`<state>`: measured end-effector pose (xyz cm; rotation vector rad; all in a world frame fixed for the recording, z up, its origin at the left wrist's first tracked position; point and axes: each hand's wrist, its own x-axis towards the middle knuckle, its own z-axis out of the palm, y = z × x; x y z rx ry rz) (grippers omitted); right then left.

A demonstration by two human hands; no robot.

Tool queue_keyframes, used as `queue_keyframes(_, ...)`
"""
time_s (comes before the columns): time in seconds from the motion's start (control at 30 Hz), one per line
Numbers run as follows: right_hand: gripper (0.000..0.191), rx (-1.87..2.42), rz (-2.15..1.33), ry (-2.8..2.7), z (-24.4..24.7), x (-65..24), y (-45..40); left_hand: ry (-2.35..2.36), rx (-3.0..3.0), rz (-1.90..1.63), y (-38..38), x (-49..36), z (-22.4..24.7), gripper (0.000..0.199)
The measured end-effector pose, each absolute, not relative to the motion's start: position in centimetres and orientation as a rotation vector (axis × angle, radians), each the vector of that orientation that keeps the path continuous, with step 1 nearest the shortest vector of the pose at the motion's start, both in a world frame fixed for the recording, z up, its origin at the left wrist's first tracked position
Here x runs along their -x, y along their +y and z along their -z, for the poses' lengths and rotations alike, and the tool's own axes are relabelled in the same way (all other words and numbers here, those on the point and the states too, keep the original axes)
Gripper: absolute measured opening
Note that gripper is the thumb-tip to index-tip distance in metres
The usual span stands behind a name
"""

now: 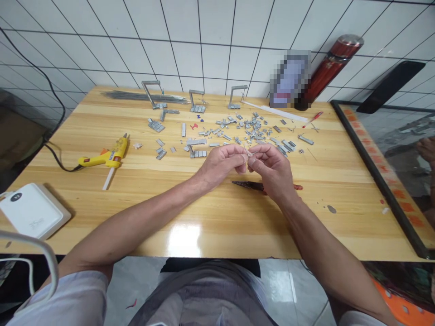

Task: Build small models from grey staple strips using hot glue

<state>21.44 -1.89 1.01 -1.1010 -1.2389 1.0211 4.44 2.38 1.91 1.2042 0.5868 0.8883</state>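
My left hand (226, 164) and my right hand (272, 166) meet over the middle of the wooden table (217, 217). The fingertips of both pinch a small, thin wire piece (249, 154) between them; its exact shape is too small to tell. Below my right hand lie dark-tipped pliers (248, 184) with red handles, partly hidden by that hand. Just beyond my hands are scattered grey metal-like pieces (254, 129). Left of them stands a small grey frame (198, 153) on a slatted base.
Small grey stands (197, 108) and a bundle of thin rods (125, 95) line the back. A yellow glue gun (113, 156) and white power bank (34, 213) are left. A red flask (326, 72), red pen (316, 117) and black-framed panel (384, 181) are right.
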Motion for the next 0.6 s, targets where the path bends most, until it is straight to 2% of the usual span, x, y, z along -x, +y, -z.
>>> queue_keyframes(0.27,0.025,1.075,-1.119,-1.191,-1.52,-21.78,-1.67,0.623,-1.077,-0.776,2.67,-4.24,-2.82,0.025)
queue_keyframes(0.6,0.019,1.13,-1.119,-1.222,-1.66,-21.94,-1.6,0.712,-1.105,-0.795,2.85,-4.2,-2.18,0.016)
